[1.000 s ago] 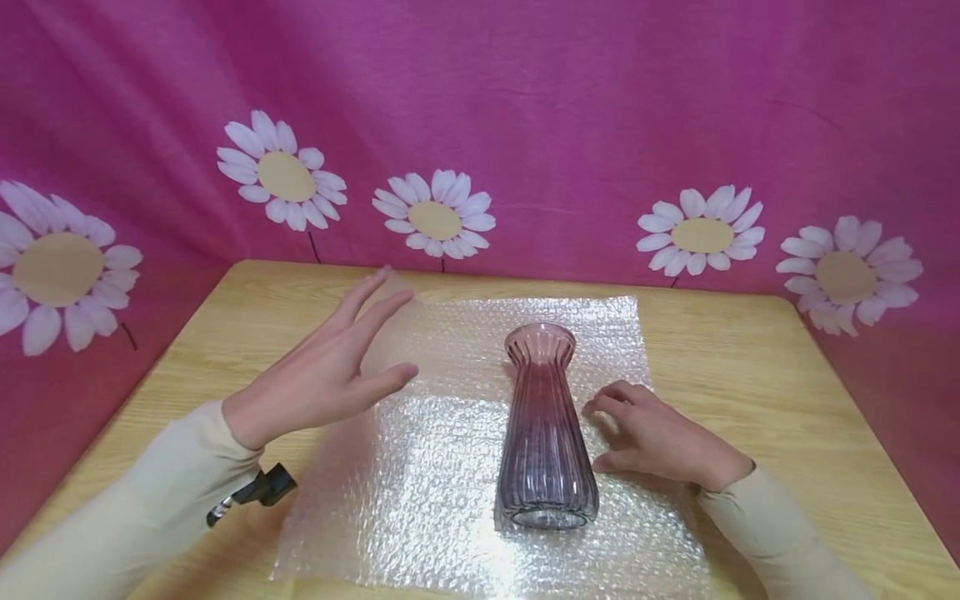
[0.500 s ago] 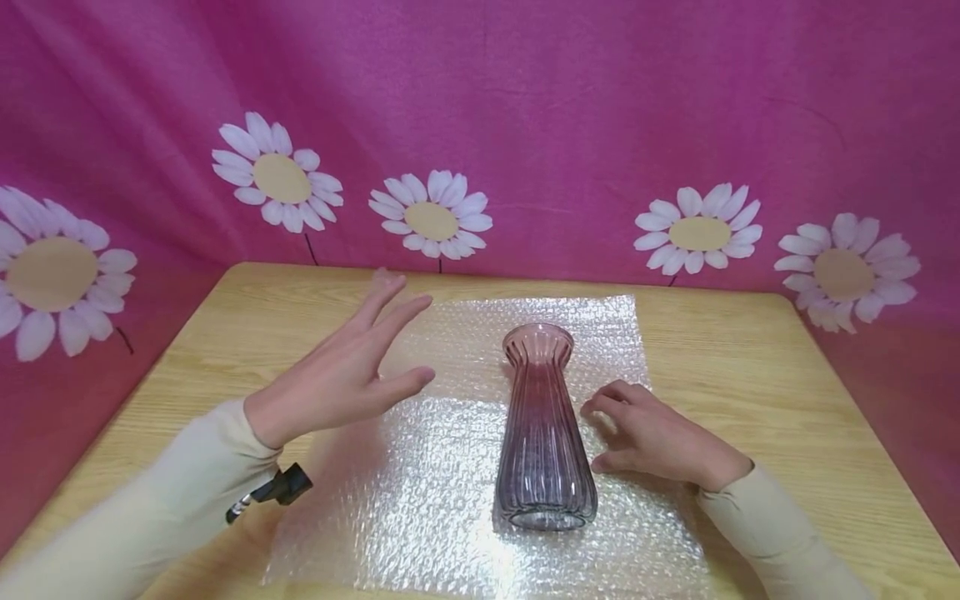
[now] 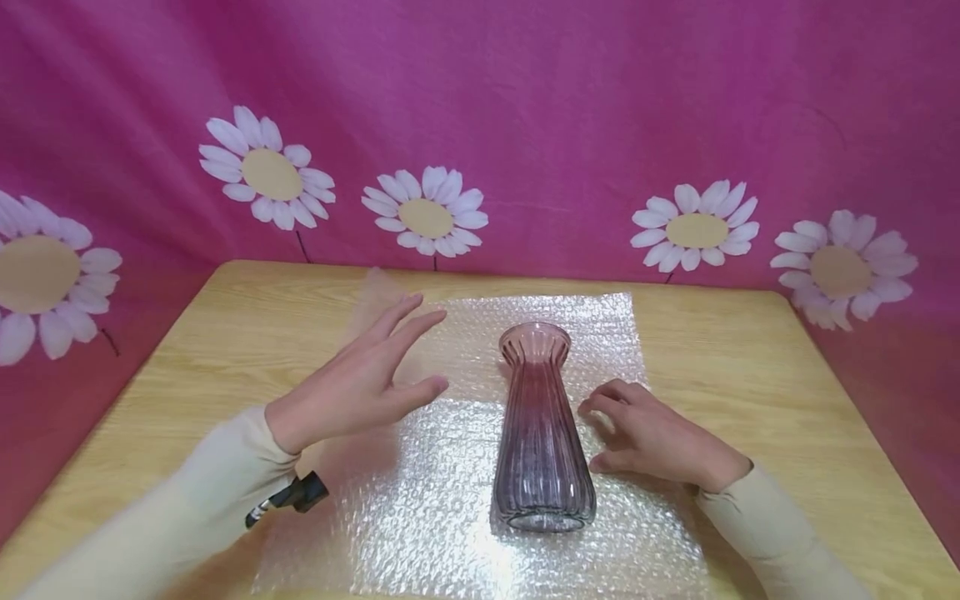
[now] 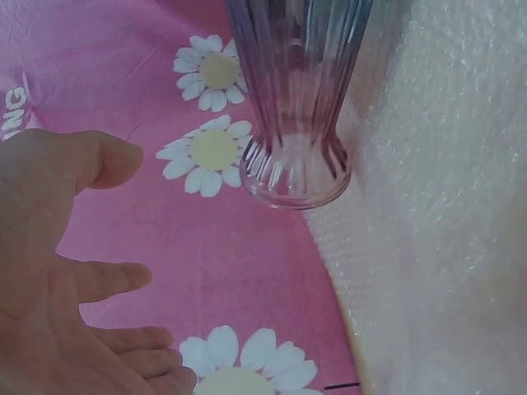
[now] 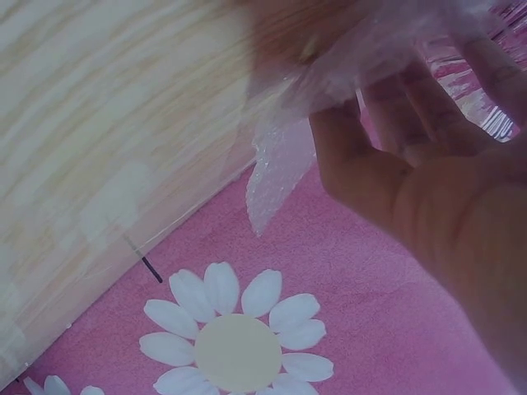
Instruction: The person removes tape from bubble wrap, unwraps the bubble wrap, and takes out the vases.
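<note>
A fluted glass vase (image 3: 542, 433), pink at the rim and grey-purple at the base, lies on its side on a sheet of bubble wrap (image 3: 442, 500). Its mouth points away from the person. To the left of it, my left hand (image 3: 356, 387) hovers over the wrap, fingers spread and holding nothing; the left wrist view shows the palm (image 4: 41, 304) apart from the vase. My right hand (image 3: 648, 433) rests low on the wrap's right part, fingers loosely bent, thumb and fingertips close beside the vase. In the right wrist view, clear plastic (image 5: 329, 78) overlaps these fingertips.
The wooden table (image 3: 765, 400) carries the bubble wrap, its far edge meeting a pink cloth (image 3: 540, 125) with daisies. A small black device (image 3: 303, 493) sits on the left sleeve's cuff.
My left hand has moved to the right and slightly down, nearer the vase. The right hand and the vase have stayed in place.
</note>
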### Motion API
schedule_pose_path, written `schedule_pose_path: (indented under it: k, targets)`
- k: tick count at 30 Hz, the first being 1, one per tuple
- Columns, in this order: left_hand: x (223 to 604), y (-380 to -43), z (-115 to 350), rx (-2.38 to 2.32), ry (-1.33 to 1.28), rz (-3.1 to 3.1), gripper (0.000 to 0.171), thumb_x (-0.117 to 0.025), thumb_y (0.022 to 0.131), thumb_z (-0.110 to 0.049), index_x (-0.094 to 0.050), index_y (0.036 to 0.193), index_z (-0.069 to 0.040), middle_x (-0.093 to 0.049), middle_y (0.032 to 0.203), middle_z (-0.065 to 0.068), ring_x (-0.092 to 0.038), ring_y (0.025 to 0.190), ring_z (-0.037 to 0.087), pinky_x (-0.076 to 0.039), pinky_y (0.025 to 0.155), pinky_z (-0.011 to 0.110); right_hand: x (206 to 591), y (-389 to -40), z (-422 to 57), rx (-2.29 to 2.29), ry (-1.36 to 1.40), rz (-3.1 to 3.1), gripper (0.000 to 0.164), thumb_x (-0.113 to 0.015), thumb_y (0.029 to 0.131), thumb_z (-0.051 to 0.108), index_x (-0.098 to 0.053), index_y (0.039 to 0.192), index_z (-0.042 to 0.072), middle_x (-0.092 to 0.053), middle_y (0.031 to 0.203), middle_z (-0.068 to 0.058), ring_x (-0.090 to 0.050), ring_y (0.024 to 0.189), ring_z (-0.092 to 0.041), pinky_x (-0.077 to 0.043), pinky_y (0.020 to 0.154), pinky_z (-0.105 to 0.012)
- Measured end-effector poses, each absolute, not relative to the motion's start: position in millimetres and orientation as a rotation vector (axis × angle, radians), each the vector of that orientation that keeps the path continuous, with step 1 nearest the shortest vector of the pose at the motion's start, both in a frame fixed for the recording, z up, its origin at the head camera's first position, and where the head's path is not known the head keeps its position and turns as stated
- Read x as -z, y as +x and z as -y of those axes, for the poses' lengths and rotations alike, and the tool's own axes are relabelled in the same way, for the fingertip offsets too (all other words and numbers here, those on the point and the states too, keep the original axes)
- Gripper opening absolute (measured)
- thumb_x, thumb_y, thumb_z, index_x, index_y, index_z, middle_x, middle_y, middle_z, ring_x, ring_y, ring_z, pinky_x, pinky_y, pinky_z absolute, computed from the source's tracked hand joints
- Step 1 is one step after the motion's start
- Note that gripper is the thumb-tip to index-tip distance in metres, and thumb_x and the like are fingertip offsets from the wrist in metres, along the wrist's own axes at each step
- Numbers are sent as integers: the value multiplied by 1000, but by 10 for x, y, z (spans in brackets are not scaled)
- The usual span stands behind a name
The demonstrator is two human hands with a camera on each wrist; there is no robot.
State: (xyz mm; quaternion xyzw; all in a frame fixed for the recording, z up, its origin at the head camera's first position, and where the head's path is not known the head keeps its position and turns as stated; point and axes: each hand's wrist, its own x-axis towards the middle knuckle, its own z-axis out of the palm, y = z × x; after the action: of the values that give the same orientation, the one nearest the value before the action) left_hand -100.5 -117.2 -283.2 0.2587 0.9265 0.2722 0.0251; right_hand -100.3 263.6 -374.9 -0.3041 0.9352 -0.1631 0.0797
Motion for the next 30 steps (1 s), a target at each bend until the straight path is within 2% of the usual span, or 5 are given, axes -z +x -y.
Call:
schedule_pose_path:
  k: [4,9,15,24,30]
  targets:
    - [2889,-1006,1171,-855,795,-2851,78,-71,96,-39,-35,162,-18,-19,174,12,-21,161,37,-44,118,63,3751,-1012,-2625,476,-928,-2807,63,-88,79,40,-66,131,13,-64,130,-6,-60,118,-24,-57,103,-50]
    - [2979,-1028,1158,-869,814,-2858,78,-71,96,-41,-36,161,-17,-22,172,14,-29,158,38,-44,118,63,3743,-1004,-2624,462,-920,-2812,63,-88,78,39,-66,130,12,-64,129,-6,-60,118,-25,-57,103,-51]
    - [3082,-1027,1152,-881,782,-2851,77,-69,96,-43,-36,161,-21,-24,172,13,-39,153,39,-46,117,61,3729,-1004,-2618,471,-906,-2804,64,-88,78,39,-66,131,12,-63,130,-8,-60,120,-28,-56,104,-53]
    - [3172,-1010,1149,-868,720,-2832,77,-67,97,-49,-36,161,-23,-20,174,8,-39,154,35,-48,116,59,3734,-1008,-2623,465,-950,-2821,64,-87,78,44,-66,130,13,-64,130,-8,-61,119,-28,-56,103,-53]
    - [3260,-1037,1162,-866,714,-2843,75,-68,96,-47,-36,161,-23,-23,173,11,-43,151,38,-50,112,63,3734,-1008,-2623,469,-927,-2820,64,-88,78,41,-66,131,13,-64,130,-8,-61,119,-27,-56,104,-53]
